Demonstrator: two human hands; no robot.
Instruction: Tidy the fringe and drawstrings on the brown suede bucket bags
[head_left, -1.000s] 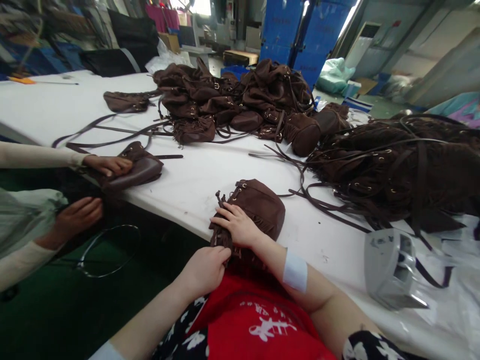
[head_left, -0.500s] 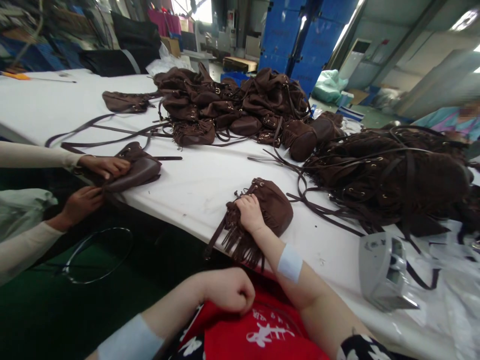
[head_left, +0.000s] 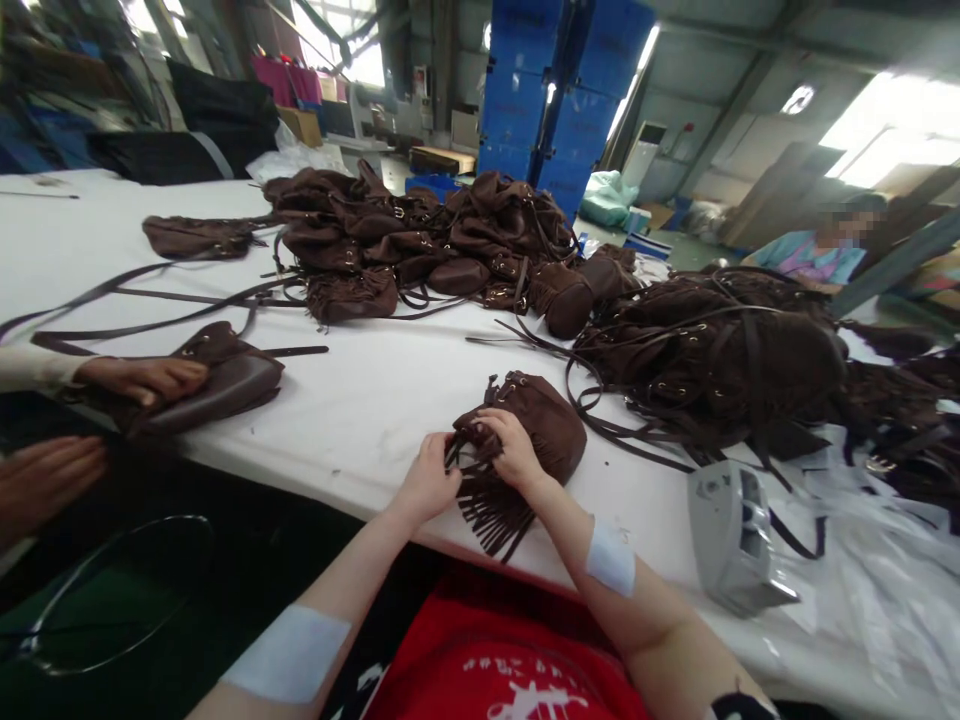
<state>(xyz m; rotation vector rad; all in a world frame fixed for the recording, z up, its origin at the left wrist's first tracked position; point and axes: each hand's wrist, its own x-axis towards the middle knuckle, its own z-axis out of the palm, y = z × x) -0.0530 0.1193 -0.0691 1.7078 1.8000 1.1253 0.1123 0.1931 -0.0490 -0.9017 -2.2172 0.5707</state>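
In the head view, counts one fringed brown bag (head_left: 559, 425), lying between two bare hands near the front edge of one white table (head_left: 360, 395). Pinches the bag's edge with the left hand (head_left: 430, 478), with thumb and fingers drawn narrow; grips the same bag from the other side with the right hand (head_left: 510, 450), with fingers curled over it and tips partly hidden. Shows two pale patches, one on each forearm. At the left, includes two hands of a co-worker: one hand (head_left: 146, 378) pressed on a second brown bag (head_left: 232, 390), one apart from it below. Behind, has two big piles of brown bags, the middle pile (head_left: 480, 235) and the right pile (head_left: 720, 370), too tangled to count, plus one flatter bag (head_left: 195, 238) at the far left end. Near the right arm, adds one grey device (head_left: 724, 535) just beside some clear plastic (head_left: 874, 595).
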